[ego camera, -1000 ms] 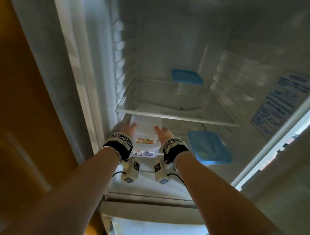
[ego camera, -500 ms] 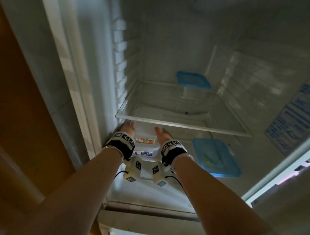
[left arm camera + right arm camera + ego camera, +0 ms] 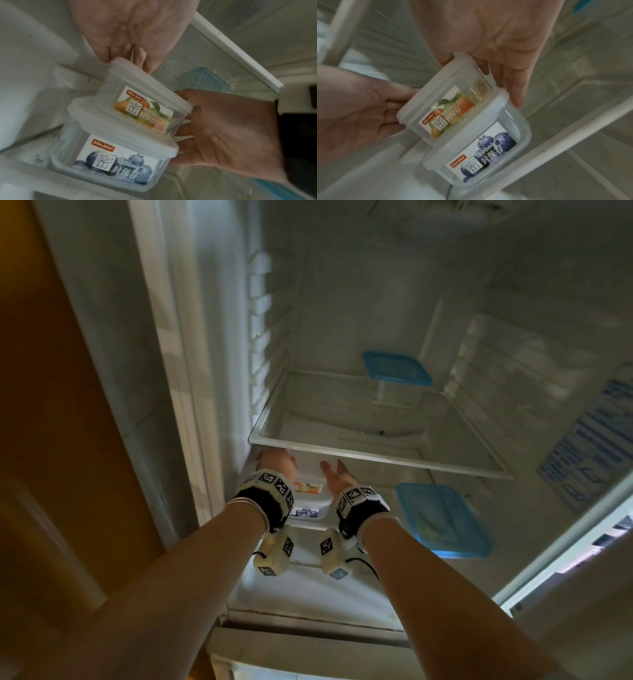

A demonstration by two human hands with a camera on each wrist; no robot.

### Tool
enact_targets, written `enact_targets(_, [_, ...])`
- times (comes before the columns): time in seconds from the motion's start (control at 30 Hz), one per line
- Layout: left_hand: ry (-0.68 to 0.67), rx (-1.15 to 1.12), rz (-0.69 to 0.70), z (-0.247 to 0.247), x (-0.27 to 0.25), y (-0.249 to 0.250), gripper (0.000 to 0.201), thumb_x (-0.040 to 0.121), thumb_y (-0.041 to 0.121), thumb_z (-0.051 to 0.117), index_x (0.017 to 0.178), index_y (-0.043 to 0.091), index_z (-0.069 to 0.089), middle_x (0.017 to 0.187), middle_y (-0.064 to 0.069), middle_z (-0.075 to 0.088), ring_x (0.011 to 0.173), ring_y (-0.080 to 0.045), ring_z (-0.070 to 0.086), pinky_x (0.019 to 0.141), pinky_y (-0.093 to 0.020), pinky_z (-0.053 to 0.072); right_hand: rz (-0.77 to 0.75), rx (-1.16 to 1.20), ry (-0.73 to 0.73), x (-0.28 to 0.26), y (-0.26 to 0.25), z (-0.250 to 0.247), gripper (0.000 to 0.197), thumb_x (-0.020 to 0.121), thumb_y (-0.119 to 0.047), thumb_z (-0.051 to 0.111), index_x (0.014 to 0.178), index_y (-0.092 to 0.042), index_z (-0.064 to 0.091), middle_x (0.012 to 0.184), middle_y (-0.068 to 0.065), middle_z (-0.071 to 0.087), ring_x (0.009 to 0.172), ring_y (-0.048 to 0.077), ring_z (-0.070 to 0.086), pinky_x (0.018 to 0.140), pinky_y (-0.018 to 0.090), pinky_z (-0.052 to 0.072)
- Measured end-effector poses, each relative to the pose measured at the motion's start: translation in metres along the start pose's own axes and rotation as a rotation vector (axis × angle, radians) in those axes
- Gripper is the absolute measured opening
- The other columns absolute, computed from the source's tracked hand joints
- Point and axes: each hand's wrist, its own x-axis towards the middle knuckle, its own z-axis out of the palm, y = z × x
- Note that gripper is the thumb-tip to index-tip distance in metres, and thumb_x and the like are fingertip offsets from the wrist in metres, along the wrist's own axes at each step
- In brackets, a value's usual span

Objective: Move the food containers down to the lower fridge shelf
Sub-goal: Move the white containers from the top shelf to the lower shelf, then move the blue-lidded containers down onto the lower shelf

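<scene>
Two clear lidded containers are stacked at the left of the lower fridge shelf (image 3: 308, 587). The small one with an orange-fruit label (image 3: 142, 102) (image 3: 447, 108) (image 3: 308, 487) sits on the larger blueberry-label one (image 3: 116, 162) (image 3: 484, 152) (image 3: 305, 512). My left hand (image 3: 275, 465) (image 3: 126, 40) lies with straight fingers along the small container's left side. My right hand (image 3: 334, 474) (image 3: 496, 47) lies flat against its right side. Both hands' fingertips are hidden beneath the upper glass shelf (image 3: 376, 455) in the head view.
A blue-lidded container (image 3: 395, 368) stands at the back of the upper shelf. Another blue-lidded container (image 3: 442, 518) sits on the lower shelf to the right of my hands. The fridge's left wall (image 3: 222, 405) is close beside my left hand.
Both hands have reached a little deeper under the upper shelf, still flanking the small container. The head view has tilted upward.
</scene>
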Motion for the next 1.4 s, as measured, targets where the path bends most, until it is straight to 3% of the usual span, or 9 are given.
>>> enact_targets(0.1, [0.002,0.032,0.062,0.0,-0.002,-0.003,0.036,0.097,0.011,0.041,0.129,0.004,0.054,0.126,-0.016,0.061,0.118,-0.029,0.057,0.091,-0.026,0.043,0.007,-0.039,-0.005,0.0,-0.001,0.004,0.068,0.096,-0.053,0.028,0.152,-0.02,0.007,0.155,0.011,0.028,0.136,0.033,0.04,0.11,0.047,0.035])
enact_targets(0.27, [-0.037,0.119,0.085,-0.005,0.005,-0.004,0.039,0.097,0.009,0.039,0.134,0.003,0.048,0.135,-0.018,0.054,0.126,-0.031,0.051,0.106,-0.034,0.038,0.009,-0.082,0.005,0.005,-0.005,0.011,0.067,0.096,-0.052,0.028,0.151,-0.017,0.011,0.154,0.013,0.03,0.137,0.033,0.038,0.112,0.046,0.033])
enact_targets(0.6, [-0.055,0.132,0.097,-0.002,0.013,-0.006,0.045,0.099,0.01,0.034,0.143,0.006,0.036,0.143,-0.016,0.047,0.129,-0.03,0.048,0.112,-0.034,0.035,0.017,-0.107,0.006,0.013,-0.002,0.008,0.068,0.096,-0.055,0.027,0.151,-0.018,0.013,0.155,0.012,0.029,0.14,0.031,0.034,0.113,0.045,0.03])
enact_targets(0.7, [-0.019,0.087,0.099,-0.002,0.009,-0.007,0.044,0.097,0.006,0.036,0.14,0.01,0.043,0.142,-0.015,0.049,0.13,-0.029,0.047,0.111,-0.032,0.034,0.021,-0.106,-0.004,0.011,0.0,0.008,0.069,0.096,-0.056,0.026,0.151,-0.019,0.011,0.156,0.011,0.026,0.142,0.031,0.031,0.114,0.045,0.028])
enact_targets(0.83, [-0.032,0.027,0.095,-0.004,0.003,-0.007,0.042,0.096,0.008,0.041,0.137,0.006,0.046,0.135,-0.017,0.055,0.126,-0.03,0.051,0.11,-0.033,0.037,0.015,-0.158,-0.013,0.005,-0.001,0.006,0.071,0.094,-0.059,0.024,0.151,-0.016,0.015,0.156,0.011,0.026,0.142,0.03,0.03,0.115,0.046,0.027])
enact_targets(1.0, [0.091,0.02,0.149,-0.004,-0.014,-0.008,0.038,0.095,0.014,0.043,0.131,0.011,0.055,0.125,-0.013,0.063,0.113,-0.027,0.06,0.095,-0.03,0.046,-0.001,-0.237,-0.001,-0.008,-0.001,0.002,0.07,0.095,-0.057,0.023,0.15,-0.014,0.017,0.156,0.013,0.027,0.142,0.031,0.031,0.114,0.044,0.027])
enact_targets(1.17, [0.061,-0.006,0.216,-0.011,-0.034,-0.007,0.038,0.096,0.014,0.04,0.13,0.008,0.054,0.132,-0.011,0.058,0.121,-0.026,0.055,0.105,-0.032,0.042,0.004,-0.339,0.048,-0.032,0.001,-0.006,0.065,0.097,-0.053,0.022,0.149,-0.014,0.019,0.151,0.016,0.034,0.137,0.032,0.038,0.109,0.043,0.032])
enact_targets(1.3, [0.016,0.047,0.276,-0.02,-0.056,-0.003,0.039,0.097,0.014,0.034,0.13,0.003,0.052,0.135,-0.014,0.055,0.124,-0.026,0.052,0.104,-0.032,0.039,0.019,-0.445,0.059,-0.064,-0.001,-0.01,0.064,0.099,-0.051,0.018,0.151,-0.015,0.012,0.156,0.015,0.025,0.142,0.032,0.03,0.112,0.044,0.028])
enact_targets(1.4, [-0.048,0.089,0.272,-0.028,-0.073,-0.004,0.038,0.096,0.012,0.038,0.129,0.005,0.054,0.136,-0.013,0.055,0.124,-0.027,0.052,0.103,-0.032,0.04,-0.013,-0.53,0.096,-0.084,0.001,-0.012,0.064,0.099,-0.05,0.022,0.15,-0.012,0.018,0.155,0.014,0.027,0.141,0.03,0.03,0.113,0.041,0.026])
